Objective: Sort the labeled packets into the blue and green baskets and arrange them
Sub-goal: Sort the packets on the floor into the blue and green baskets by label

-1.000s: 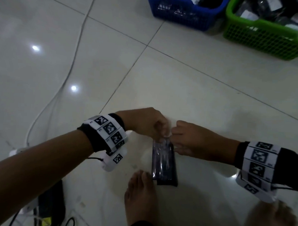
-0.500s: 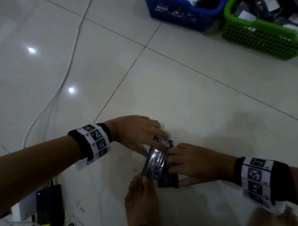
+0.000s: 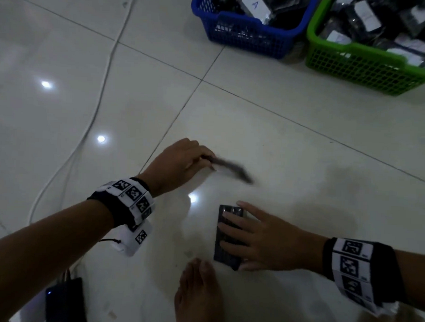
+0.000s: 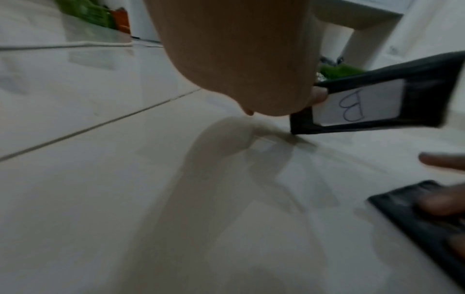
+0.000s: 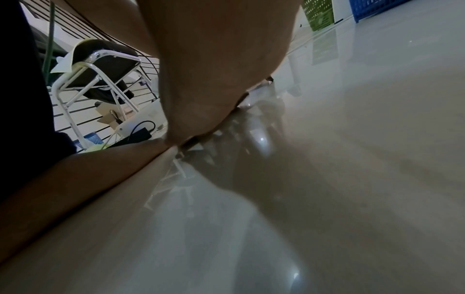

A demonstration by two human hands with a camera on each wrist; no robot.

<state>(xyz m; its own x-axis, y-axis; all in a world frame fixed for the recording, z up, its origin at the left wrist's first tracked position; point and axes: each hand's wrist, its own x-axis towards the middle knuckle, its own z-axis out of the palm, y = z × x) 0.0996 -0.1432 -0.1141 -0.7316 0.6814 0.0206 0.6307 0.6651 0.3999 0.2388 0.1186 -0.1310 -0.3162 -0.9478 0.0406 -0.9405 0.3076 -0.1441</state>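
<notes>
My left hand (image 3: 182,159) pinches one end of a dark packet (image 3: 230,167), held above the floor and blurred by motion. In the left wrist view that packet (image 4: 377,99) shows a white label marked B. My right hand (image 3: 259,239) lies flat, fingers spread, on a second dark packet (image 3: 224,254) that rests on the tiles; its label is hidden. The same floor packet (image 4: 412,220) shows at the lower right of the left wrist view. The blue basket (image 3: 247,34) and the green basket (image 3: 369,67) stand at the far top right, both holding several labeled packets.
A white cable (image 3: 97,108) runs across the tiles at left. A dark device (image 3: 64,300) lies at the bottom left. My bare foot (image 3: 197,292) is just below the floor packet. A folding chair (image 5: 100,75) stands behind in the right wrist view.
The two packets have been separated. My left hand lifted one up and away to the upper left; my right hand flattened onto the other, which stayed on the floor.
</notes>
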